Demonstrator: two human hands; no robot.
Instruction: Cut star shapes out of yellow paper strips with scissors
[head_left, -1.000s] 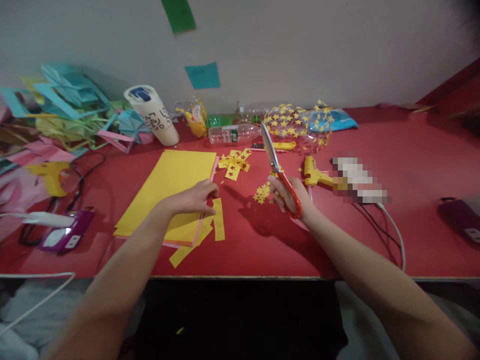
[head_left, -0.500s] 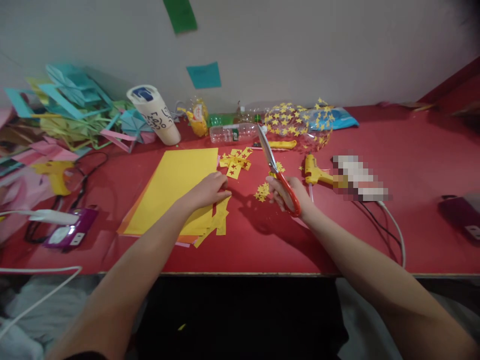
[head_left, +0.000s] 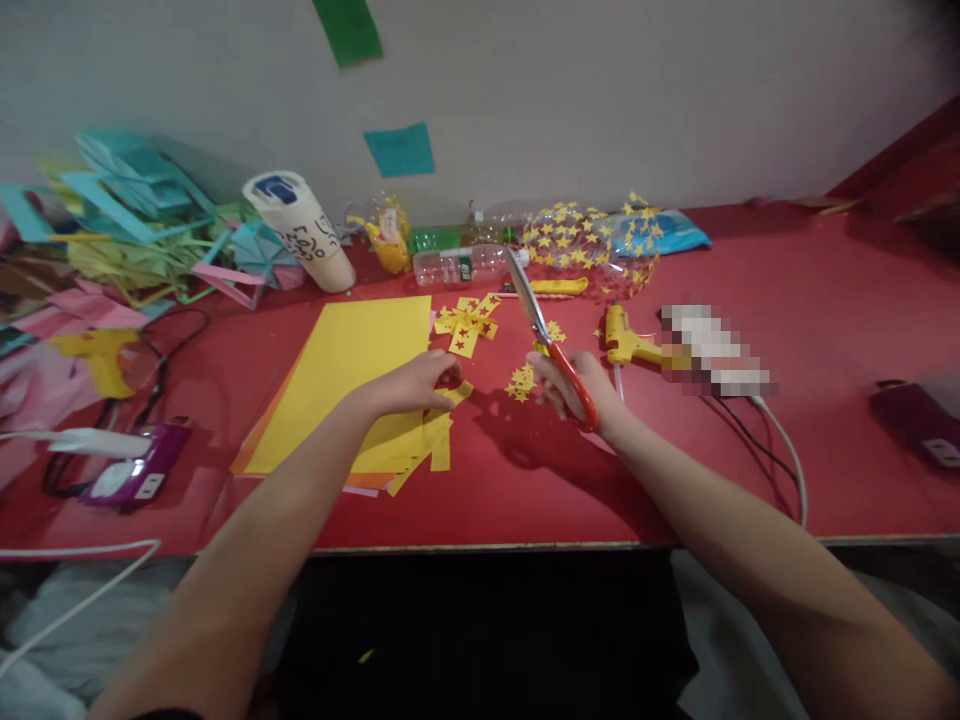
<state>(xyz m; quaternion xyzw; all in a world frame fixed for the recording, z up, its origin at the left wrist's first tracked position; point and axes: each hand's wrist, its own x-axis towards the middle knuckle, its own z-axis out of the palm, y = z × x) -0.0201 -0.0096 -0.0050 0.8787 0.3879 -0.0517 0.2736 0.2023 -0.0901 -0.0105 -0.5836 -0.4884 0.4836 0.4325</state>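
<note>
My right hand [head_left: 574, 385] is wrapped round red-handled scissors [head_left: 551, 345], whose blades are together and point up and away from me. A bit of yellow shows by its fingers, too small to name. My left hand [head_left: 420, 382] rests at the right edge of a stack of yellow paper [head_left: 367, 350], thumb and fingers closed on the end of a yellow paper strip [head_left: 460, 393]. More yellow strips [head_left: 440, 448] lie just below it. Small cut-out yellow stars [head_left: 519, 383] are heaped between my hands. Strips with star-shaped holes [head_left: 466, 328] lie beyond my left hand.
Behind are clear plastic bottles [head_left: 457, 265], a star-covered bottle [head_left: 562, 238], a yellow cutter knife [head_left: 555, 287] and a white cup [head_left: 304, 235]. A yellow glue gun [head_left: 626, 342] lies right. Left are folded paper shapes [head_left: 142, 220], another glue gun [head_left: 105, 358] and a purple power socket [head_left: 135, 470].
My left hand has shifted slightly and the end of the yellow strip at its fingertips is lifted and turned right. The scissors stay in my right hand. The view has shifted slightly.
</note>
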